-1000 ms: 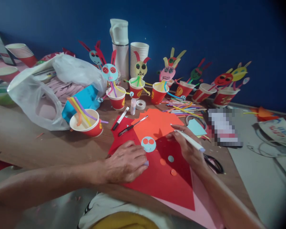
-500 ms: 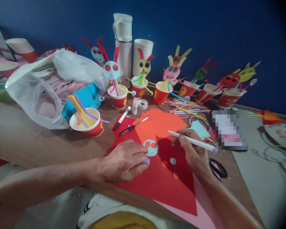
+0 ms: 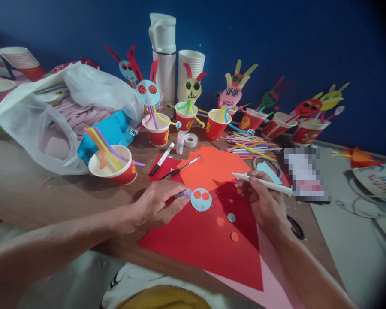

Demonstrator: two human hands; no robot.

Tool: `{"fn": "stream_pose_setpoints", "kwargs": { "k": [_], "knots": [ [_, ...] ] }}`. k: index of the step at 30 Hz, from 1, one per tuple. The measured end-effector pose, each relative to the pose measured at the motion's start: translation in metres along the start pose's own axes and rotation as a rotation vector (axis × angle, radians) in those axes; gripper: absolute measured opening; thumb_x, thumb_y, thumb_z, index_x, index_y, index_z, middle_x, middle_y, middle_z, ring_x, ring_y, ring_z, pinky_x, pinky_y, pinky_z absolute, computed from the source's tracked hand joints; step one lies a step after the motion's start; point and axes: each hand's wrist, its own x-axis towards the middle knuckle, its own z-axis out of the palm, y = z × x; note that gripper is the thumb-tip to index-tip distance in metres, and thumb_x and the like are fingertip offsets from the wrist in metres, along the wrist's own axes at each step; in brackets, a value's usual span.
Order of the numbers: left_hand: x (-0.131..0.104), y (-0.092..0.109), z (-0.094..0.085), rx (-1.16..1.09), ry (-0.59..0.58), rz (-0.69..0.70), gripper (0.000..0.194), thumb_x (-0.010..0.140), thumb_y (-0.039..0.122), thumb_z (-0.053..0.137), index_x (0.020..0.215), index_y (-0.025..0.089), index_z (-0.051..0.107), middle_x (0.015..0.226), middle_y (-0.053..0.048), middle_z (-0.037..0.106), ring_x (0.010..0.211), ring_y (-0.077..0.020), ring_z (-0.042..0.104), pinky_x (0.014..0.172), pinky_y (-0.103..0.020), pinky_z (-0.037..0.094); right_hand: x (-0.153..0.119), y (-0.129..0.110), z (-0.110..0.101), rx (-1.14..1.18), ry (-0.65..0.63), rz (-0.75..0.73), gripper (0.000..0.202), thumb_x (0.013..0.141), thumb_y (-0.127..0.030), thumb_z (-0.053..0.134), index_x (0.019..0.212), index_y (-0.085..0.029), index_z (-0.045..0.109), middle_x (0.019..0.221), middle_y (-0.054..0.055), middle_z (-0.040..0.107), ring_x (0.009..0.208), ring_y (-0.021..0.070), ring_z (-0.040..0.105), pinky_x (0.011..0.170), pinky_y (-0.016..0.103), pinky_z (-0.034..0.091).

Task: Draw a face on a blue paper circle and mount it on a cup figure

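My right hand (image 3: 263, 197) grips a slim white marker (image 3: 272, 183) with its tip bare and pointing left. Between the fingers of my left hand (image 3: 157, 204) is a purple marker cap (image 3: 182, 194). Just right of that cap lies a light blue paper disc (image 3: 201, 201) with two orange circles and a drawn smile. It rests on a red sheet (image 3: 206, 246), and an orange sheet (image 3: 212, 167) lies behind it. Small orange circles (image 3: 220, 222) and a pale blue circle (image 3: 231, 217) lie between my hands.
A black pen (image 3: 180, 167), a black-capped marker (image 3: 162, 159), a glue stick (image 3: 180, 142) and a tape roll (image 3: 191, 140) lie beyond. A cup with bent straws (image 3: 112, 165) and a plastic bag (image 3: 35, 128) stand left. Paper-cup figures (image 3: 218, 124) line the wall.
My left hand has moved back to the left, uncovering the whole blue disc, and has raised the purple cap. My right hand keeps the marker, shifted slightly right.
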Motion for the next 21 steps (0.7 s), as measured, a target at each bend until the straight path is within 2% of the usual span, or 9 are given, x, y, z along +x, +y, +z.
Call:
{"fn": "stream_pose_setpoints", "kwargs": {
  "k": [6, 15, 18, 21],
  "knots": [
    [0.0013, -0.0034, 0.0025, -0.009, -0.043, 0.006, 0.019, 0.087, 0.023, 0.044, 0.084, 0.014, 0.061, 0.076, -0.004, 0.067, 0.068, -0.0115, 0.061, 0.064, -0.021, 0.048, -0.0025, -0.0014, 0.0024, -0.028, -0.004, -0.003, 0.009, 0.08, -0.028, 0.059, 0.085, -0.022, 0.054, 0.068, -0.003, 0.06, 0.058, 0.0111, 0.058, 0.055, 0.023, 0.046],
    [-0.002, -0.009, 0.0055, 0.042, -0.027, 0.005, 0.017, 0.087, 0.022, 0.047, 0.092, 0.015, 0.061, 0.083, -0.003, 0.068, 0.073, -0.0119, 0.062, 0.068, -0.02, 0.048, -0.0054, -0.0039, 0.0032, -0.038, -0.01, 0.017, 0.01, 0.078, -0.026, 0.063, 0.085, -0.022, 0.056, 0.07, -0.002, 0.062, 0.06, 0.01, 0.057, 0.056, 0.02, 0.046],
    [-0.0021, -0.009, 0.0055, 0.047, -0.032, -0.012, 0.017, 0.086, 0.023, 0.047, 0.092, 0.016, 0.061, 0.082, -0.003, 0.067, 0.073, -0.0118, 0.062, 0.067, -0.02, 0.048, -0.0054, -0.0033, 0.0026, -0.015, -0.049, 0.019, 0.009, 0.082, -0.029, 0.059, 0.086, -0.022, 0.057, 0.072, -0.001, 0.062, 0.062, 0.011, 0.058, 0.056, 0.022, 0.046],
    [-0.0013, -0.0084, 0.0046, 0.03, -0.03, -0.013, 0.015, 0.084, 0.022, 0.048, 0.09, 0.016, 0.061, 0.082, -0.003, 0.067, 0.072, -0.0118, 0.062, 0.066, -0.021, 0.048, -0.006, -0.0022, 0.0017, 0.006, -0.09, -0.012, 0.015, 0.085, -0.034, 0.053, 0.082, -0.021, 0.058, 0.068, -0.001, 0.061, 0.06, 0.012, 0.057, 0.055, 0.023, 0.045]
  ]
}}
